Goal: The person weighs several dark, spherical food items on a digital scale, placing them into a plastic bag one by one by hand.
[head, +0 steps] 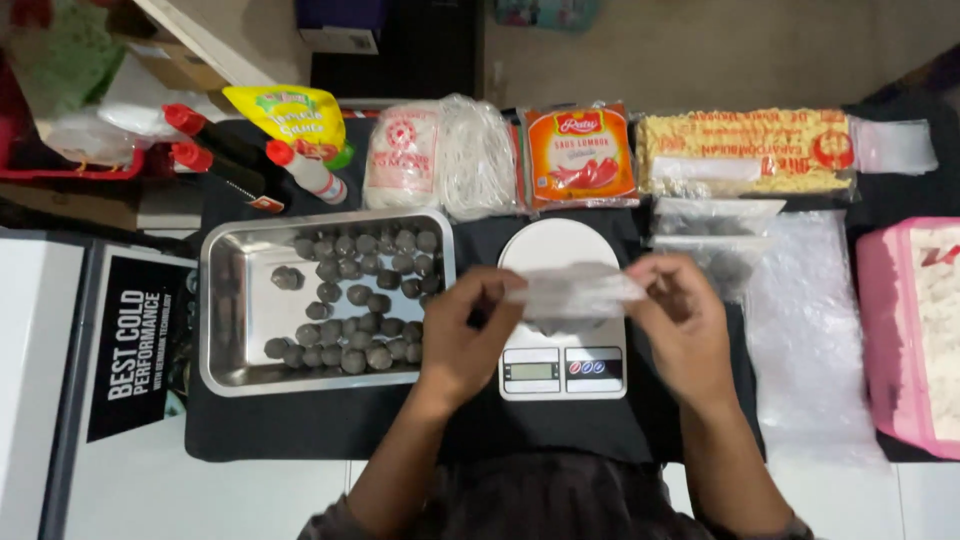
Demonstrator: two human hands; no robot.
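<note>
Both my hands pinch one small clear plastic bag — my left hand closed on its left edge, my right hand closed on its right edge, the film stretched flat between them. The bag hangs just above the round platform of a white digital kitchen scale, which sits on a black mat. Left of the scale stands a steel tray holding many dark grey meatballs. Beyond it lie a packet of white noodles, an orange sauce sachet and a long pack of yellow noodles — and red-capped sauce bottles at far left.
</note>
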